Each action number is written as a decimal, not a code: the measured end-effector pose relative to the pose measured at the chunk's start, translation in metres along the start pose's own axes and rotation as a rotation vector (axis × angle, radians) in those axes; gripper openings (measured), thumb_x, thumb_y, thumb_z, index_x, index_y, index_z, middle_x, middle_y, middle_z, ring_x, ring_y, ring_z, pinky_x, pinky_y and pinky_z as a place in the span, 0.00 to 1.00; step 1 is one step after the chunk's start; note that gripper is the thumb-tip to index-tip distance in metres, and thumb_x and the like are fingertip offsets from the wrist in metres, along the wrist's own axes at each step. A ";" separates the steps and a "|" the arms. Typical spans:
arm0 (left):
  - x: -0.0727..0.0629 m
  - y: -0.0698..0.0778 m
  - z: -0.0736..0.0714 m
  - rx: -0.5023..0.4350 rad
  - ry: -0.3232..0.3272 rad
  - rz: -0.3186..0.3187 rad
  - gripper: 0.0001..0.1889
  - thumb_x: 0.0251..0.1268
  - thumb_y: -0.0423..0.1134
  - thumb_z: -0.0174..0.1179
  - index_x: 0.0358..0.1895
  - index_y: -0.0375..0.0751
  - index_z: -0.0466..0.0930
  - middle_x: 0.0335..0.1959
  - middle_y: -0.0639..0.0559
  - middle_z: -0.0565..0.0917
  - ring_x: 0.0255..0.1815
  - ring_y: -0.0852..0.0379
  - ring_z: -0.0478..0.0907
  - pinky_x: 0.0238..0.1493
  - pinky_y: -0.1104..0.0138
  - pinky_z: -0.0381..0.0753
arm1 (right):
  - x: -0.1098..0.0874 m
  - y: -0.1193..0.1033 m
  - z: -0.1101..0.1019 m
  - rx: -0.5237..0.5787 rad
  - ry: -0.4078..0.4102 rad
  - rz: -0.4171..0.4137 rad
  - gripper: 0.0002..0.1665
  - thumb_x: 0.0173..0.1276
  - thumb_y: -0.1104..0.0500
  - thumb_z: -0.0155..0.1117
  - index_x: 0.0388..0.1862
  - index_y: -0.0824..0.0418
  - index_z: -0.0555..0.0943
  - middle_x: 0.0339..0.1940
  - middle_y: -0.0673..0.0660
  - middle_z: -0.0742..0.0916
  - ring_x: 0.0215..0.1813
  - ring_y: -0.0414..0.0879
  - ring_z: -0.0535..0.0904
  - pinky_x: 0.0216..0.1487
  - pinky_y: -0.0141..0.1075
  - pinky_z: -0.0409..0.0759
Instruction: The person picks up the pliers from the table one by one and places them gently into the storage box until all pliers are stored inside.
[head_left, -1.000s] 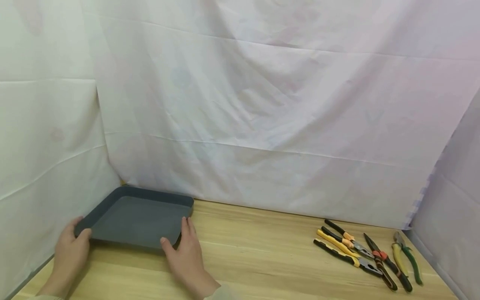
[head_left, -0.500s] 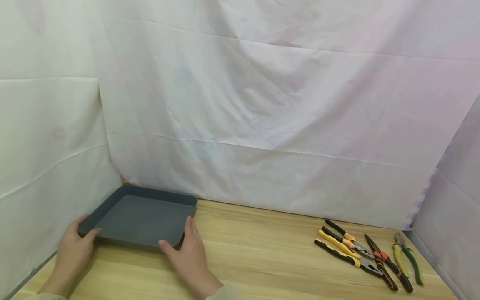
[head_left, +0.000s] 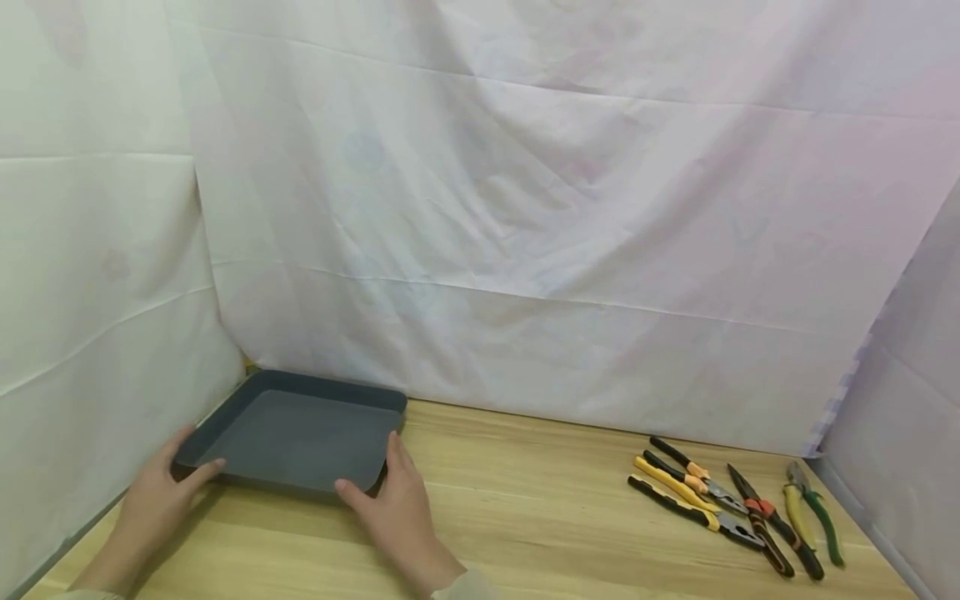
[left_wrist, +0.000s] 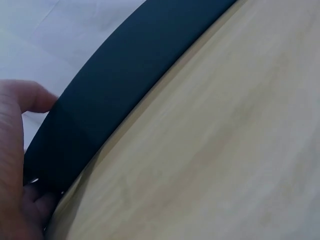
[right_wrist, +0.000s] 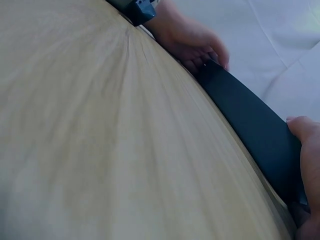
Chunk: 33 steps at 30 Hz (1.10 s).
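Note:
A dark grey rectangular tray (head_left: pixel 315 437) with raised sides sits at the left of the wooden table, near the back corner. My left hand (head_left: pixel 161 492) grips its near left corner, thumb over the front rim and fingers at the side. At the near right corner, my right hand (head_left: pixel 401 504) holds it the same way. The left wrist view shows the tray's front wall (left_wrist: pixel 110 85) close to the tabletop, with the left thumb on the rim. Both hands appear on that wall in the right wrist view; some fingers are hidden behind the tray.
Several pliers lie at the right of the table (head_left: pixel 525 500): yellow-and-black pliers (head_left: pixel 675 504), black-and-orange long-nose pliers (head_left: pixel 768 521), and yellow-green pliers (head_left: pixel 813 512). White cloth (head_left: pixel 525 208) hangs behind and along both sides.
The tray has shifted a little to the right along the table, with both hands moving along at its corners. The pliers have stayed in place.

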<state>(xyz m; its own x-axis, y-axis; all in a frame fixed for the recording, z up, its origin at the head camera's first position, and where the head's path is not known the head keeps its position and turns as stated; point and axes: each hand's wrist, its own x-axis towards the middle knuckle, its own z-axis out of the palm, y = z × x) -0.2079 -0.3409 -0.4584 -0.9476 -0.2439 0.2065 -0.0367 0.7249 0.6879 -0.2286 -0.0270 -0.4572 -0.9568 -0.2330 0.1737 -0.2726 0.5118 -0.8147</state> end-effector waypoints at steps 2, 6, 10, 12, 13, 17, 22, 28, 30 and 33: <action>-0.001 0.002 -0.002 0.013 -0.013 0.006 0.45 0.76 0.55 0.53 0.80 0.29 0.43 0.73 0.13 0.52 0.67 0.11 0.53 0.59 0.25 0.61 | -0.001 0.001 -0.003 0.003 -0.005 -0.005 0.61 0.65 0.30 0.64 0.82 0.65 0.55 0.81 0.63 0.64 0.80 0.60 0.63 0.75 0.55 0.69; -0.001 0.006 -0.004 0.040 -0.055 -0.001 0.47 0.76 0.58 0.52 0.81 0.30 0.41 0.72 0.13 0.51 0.66 0.10 0.54 0.57 0.25 0.63 | -0.002 0.003 -0.007 0.009 -0.008 0.002 0.61 0.65 0.29 0.64 0.82 0.65 0.55 0.81 0.63 0.64 0.80 0.60 0.63 0.75 0.55 0.69; 0.000 0.009 -0.003 0.039 -0.075 0.006 0.48 0.74 0.58 0.54 0.81 0.31 0.41 0.72 0.13 0.53 0.66 0.11 0.56 0.56 0.26 0.65 | -0.003 0.005 -0.012 0.005 0.000 0.022 0.62 0.64 0.28 0.64 0.82 0.64 0.55 0.81 0.62 0.64 0.80 0.60 0.63 0.76 0.55 0.69; -0.001 0.010 -0.001 0.024 -0.074 0.018 0.48 0.74 0.57 0.56 0.81 0.31 0.42 0.73 0.13 0.53 0.66 0.11 0.55 0.56 0.26 0.65 | -0.004 0.006 -0.016 0.002 -0.003 0.025 0.62 0.64 0.28 0.65 0.82 0.63 0.56 0.81 0.62 0.64 0.80 0.59 0.63 0.76 0.55 0.68; -0.002 0.011 0.000 0.016 -0.071 0.024 0.48 0.73 0.56 0.57 0.81 0.30 0.43 0.73 0.13 0.53 0.66 0.11 0.55 0.57 0.26 0.64 | -0.005 0.007 -0.018 -0.003 -0.005 0.026 0.61 0.64 0.28 0.65 0.82 0.63 0.56 0.81 0.62 0.65 0.80 0.60 0.63 0.76 0.55 0.68; -0.004 0.017 0.004 0.025 -0.100 0.013 0.48 0.73 0.57 0.56 0.80 0.29 0.43 0.72 0.12 0.53 0.67 0.11 0.54 0.58 0.24 0.63 | -0.007 0.011 -0.026 -0.005 -0.012 0.016 0.61 0.64 0.28 0.64 0.82 0.64 0.56 0.81 0.63 0.65 0.80 0.61 0.63 0.76 0.56 0.68; -0.005 0.025 0.012 0.066 -0.117 -0.007 0.50 0.72 0.60 0.55 0.81 0.30 0.42 0.70 0.11 0.55 0.66 0.10 0.55 0.59 0.24 0.63 | -0.008 0.018 -0.035 0.005 -0.002 -0.006 0.61 0.65 0.28 0.63 0.81 0.65 0.56 0.81 0.64 0.64 0.80 0.61 0.62 0.76 0.58 0.67; -0.007 0.035 0.022 0.064 -0.115 0.003 0.51 0.71 0.61 0.57 0.81 0.30 0.43 0.72 0.14 0.55 0.68 0.12 0.55 0.61 0.25 0.63 | -0.010 0.027 -0.047 0.005 0.014 -0.011 0.60 0.65 0.30 0.65 0.81 0.66 0.56 0.81 0.64 0.64 0.81 0.60 0.62 0.77 0.56 0.66; -0.008 0.038 0.025 0.055 -0.115 0.005 0.51 0.71 0.61 0.57 0.81 0.30 0.43 0.72 0.14 0.55 0.68 0.12 0.55 0.62 0.26 0.62 | -0.011 0.029 -0.051 0.003 0.020 -0.011 0.59 0.65 0.31 0.65 0.81 0.66 0.56 0.81 0.64 0.65 0.81 0.60 0.62 0.77 0.55 0.66; -0.009 0.043 0.029 0.043 -0.121 0.003 0.51 0.70 0.61 0.58 0.80 0.29 0.44 0.72 0.14 0.55 0.69 0.13 0.55 0.64 0.26 0.62 | -0.012 0.033 -0.056 0.008 0.017 -0.010 0.60 0.65 0.32 0.66 0.81 0.66 0.56 0.81 0.64 0.64 0.81 0.59 0.62 0.77 0.54 0.67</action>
<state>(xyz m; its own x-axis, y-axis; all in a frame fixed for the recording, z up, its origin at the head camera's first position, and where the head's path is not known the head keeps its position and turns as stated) -0.2099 -0.2884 -0.4510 -0.9790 -0.1638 0.1216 -0.0446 0.7534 0.6560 -0.2316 0.0394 -0.4556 -0.9557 -0.2238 0.1913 -0.2814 0.5028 -0.8173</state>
